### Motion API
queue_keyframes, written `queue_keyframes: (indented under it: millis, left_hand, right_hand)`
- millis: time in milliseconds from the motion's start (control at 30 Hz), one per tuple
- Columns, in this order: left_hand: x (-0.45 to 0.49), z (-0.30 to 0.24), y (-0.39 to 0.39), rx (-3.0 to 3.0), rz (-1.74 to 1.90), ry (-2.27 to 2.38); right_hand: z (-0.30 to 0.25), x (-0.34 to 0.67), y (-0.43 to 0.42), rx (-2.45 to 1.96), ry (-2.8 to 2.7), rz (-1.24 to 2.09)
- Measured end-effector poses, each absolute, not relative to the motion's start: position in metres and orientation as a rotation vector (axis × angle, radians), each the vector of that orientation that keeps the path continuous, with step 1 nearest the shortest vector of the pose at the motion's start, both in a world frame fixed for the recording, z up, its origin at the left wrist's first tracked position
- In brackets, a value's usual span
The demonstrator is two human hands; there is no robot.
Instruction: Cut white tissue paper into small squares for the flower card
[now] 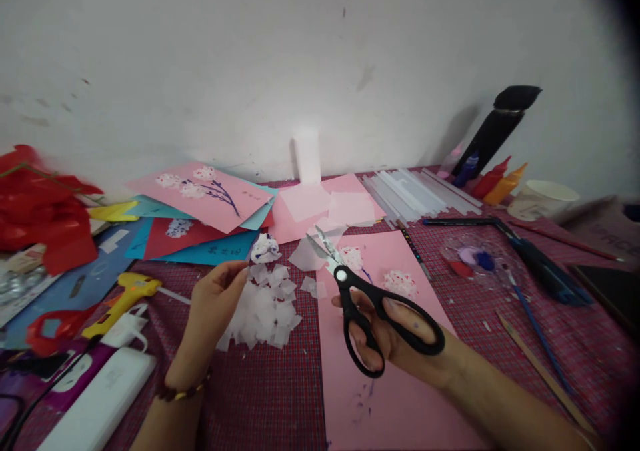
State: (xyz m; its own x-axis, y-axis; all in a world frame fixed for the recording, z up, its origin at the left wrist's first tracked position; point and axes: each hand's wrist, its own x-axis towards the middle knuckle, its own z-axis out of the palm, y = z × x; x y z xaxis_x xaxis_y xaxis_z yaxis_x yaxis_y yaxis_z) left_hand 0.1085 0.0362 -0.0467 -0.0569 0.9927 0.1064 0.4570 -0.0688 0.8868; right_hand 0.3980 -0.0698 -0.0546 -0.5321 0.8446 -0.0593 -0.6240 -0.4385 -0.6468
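Note:
Black-handled scissors are in my right hand, with thumb and fingers through the loops and the blades a little apart, pointing up and away. My left hand is pinched shut at its fingertips; what it holds there, if anything, is hidden. Just beyond those fingertips is a crumpled white wad with blue stains. A pile of small white paper squares lies beside my left hand. Under my right hand, a pink sheet carries white flower clusters with red flecks and purple marks.
Painted cards are stacked at the back left, near a yellow glue gun and a white power strip. Glue sticks, paint bottles, a paint palette and brushes lie on the right. A wall stands behind.

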Motion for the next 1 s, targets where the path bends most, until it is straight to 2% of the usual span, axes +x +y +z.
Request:
queue_keyframes:
  millis: [367, 467, 667, 1000]
  left_hand:
    - [0.108, -0.061, 0.04, 1.849, 1.023, 1.566]
    - [0.123, -0.065, 0.037, 2.012, 0.82, 1.467]
    - [0.183, -0.049, 0.039, 2.38, 0.185, 1.283]
    - [0.224, -0.033, 0.044, 2.243, -0.048, 1.455]
  right_hand:
    - [-0.049, 0.402, -0.064, -0.455, -0.706, 1.976]
    - [-0.049, 0.406, -0.061, -0.472, -0.689, 1.954]
    - [-0.048, 0.414, -0.062, -0.479, -0.723, 1.878]
    - [-0.044, 0.415, -0.066, -0.489, -0.862, 1.854]
